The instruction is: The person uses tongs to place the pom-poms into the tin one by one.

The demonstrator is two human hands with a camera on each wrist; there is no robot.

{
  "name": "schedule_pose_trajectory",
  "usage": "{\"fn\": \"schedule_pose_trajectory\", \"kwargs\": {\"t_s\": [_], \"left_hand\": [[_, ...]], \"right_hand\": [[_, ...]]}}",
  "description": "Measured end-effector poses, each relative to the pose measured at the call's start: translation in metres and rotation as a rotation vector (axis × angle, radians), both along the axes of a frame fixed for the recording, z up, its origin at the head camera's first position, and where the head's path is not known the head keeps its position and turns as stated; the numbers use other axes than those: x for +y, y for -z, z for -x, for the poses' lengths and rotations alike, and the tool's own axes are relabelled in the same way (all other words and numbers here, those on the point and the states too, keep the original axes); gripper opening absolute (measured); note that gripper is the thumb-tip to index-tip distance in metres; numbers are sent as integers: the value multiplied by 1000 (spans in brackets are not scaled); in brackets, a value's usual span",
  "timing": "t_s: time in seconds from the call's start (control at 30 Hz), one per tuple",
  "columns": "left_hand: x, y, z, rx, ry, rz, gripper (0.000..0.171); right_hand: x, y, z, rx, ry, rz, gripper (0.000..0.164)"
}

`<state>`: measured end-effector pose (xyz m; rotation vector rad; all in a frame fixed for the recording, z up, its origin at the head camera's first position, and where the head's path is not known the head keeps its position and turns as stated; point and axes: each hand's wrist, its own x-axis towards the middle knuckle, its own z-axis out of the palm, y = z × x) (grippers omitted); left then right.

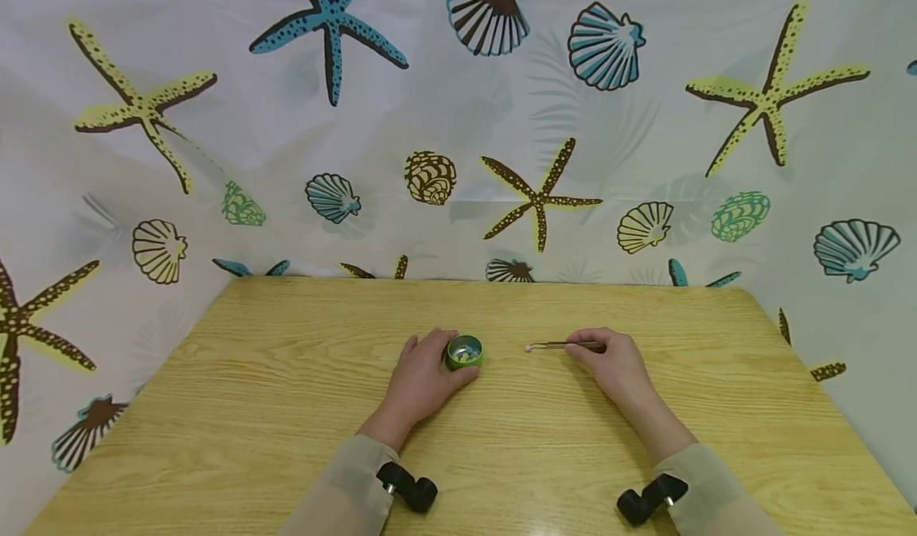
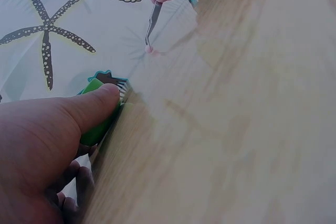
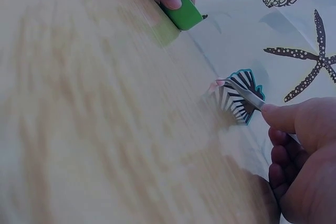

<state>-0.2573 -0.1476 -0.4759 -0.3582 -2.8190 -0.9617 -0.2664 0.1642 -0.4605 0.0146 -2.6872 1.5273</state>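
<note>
My left hand (image 1: 424, 377) grips a small round green tin (image 1: 456, 363) that stands on the wooden table, thumb on its near side. Inside the tin lie a few small yellowish and pale pieces (image 1: 466, 356), too small to make out. To the right, my right hand (image 1: 609, 361) pinches a pair of bent-tip metal tweezers (image 1: 555, 345), which point left toward the tin. At their tips sits a tiny pale pink bead-like piece (image 1: 528, 349), also seen in the right wrist view as a pink bit (image 3: 219, 83). A gap of bare wood separates tweezers and tin.
The wood-grain table (image 1: 516, 456) reaches back to a white cloth (image 1: 458, 122) printed with starfish and shells, which hangs behind and at both sides. A black camera mount (image 1: 408, 488) sits on the left sleeve, another mount (image 1: 652, 499) on the right.
</note>
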Motion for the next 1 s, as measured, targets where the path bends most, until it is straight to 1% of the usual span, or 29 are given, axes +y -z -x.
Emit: {"fn": "schedule_pose_trajectory", "kwargs": {"t_s": [0.17,0.47,0.63,1.0], "left_hand": [[0,0,0,-15,-4,1,67],[-1,2,2,-14,-2,2,68],[-1,2,1,-5,-3,4,68],[-2,1,0,-5,-5,8,70]], "right_hand": [[0,0,0,10,3,15,20],[-2,-1,3,8,23,47,21],[-5,-6,2,21,18,55,23],[-19,-18,-1,7,2,96,21]]}}
